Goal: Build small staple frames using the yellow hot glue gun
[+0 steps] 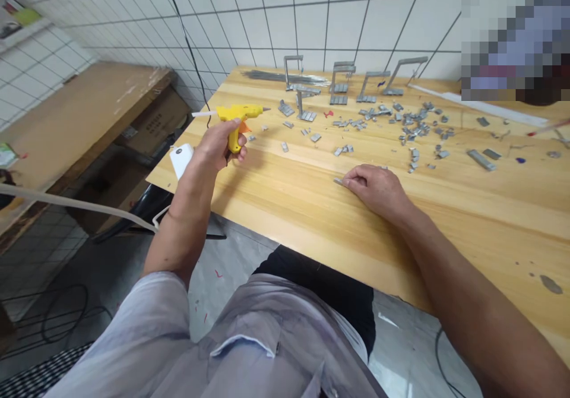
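Observation:
My left hand (222, 144) is wrapped round the grip of a yellow hot glue gun (240, 113), held above the table's left part. Its nozzle points right, and a white glue stick (203, 113) sticks out of the back. My right hand (376, 187) rests on the wooden table, thumb and fingers pinching a small grey strip piece (338, 180). Beyond my hands stand several small grey frames on flat bases, among them an upright frame (306, 102) nearest the glue gun. Many loose grey pieces (416, 123) lie scattered behind my right hand.
Thin grey rods (267, 76) lie along the tiled wall. A white strip (481, 106) is at the back right. By the table's left edge sits a white power strip or plug block (180, 159). A second wooden table (75, 104) stands to the left, with a cardboard box (155, 122) beneath.

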`<action>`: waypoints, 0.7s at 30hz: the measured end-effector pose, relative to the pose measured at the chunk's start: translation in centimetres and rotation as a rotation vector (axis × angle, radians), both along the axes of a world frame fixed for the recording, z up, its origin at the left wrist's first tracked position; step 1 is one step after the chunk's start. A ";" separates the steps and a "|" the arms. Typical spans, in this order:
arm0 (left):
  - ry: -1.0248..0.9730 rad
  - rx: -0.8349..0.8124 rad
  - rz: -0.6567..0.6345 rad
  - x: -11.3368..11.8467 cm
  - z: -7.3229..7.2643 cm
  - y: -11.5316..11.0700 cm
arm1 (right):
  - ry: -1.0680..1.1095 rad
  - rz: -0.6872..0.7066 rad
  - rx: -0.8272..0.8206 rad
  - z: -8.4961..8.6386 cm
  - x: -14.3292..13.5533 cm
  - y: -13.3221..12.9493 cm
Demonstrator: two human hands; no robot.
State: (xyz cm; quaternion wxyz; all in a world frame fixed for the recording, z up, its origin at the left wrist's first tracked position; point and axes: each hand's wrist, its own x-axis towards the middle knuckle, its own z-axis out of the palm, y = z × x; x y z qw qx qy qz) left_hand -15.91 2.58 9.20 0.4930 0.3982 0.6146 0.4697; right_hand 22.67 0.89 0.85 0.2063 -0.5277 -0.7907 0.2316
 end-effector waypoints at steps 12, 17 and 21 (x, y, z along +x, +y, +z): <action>0.060 -0.081 0.073 -1.4 -4.3 1.8 | 0.044 0.031 0.019 -0.2 0.4 0.1; 0.095 -0.099 0.101 -2.0 -5.3 1.8 | 0.026 0.018 -0.008 -0.1 0.3 0.1; 0.101 -0.070 0.095 -2.4 -5.4 1.6 | 0.014 0.000 -0.036 0.3 0.1 0.0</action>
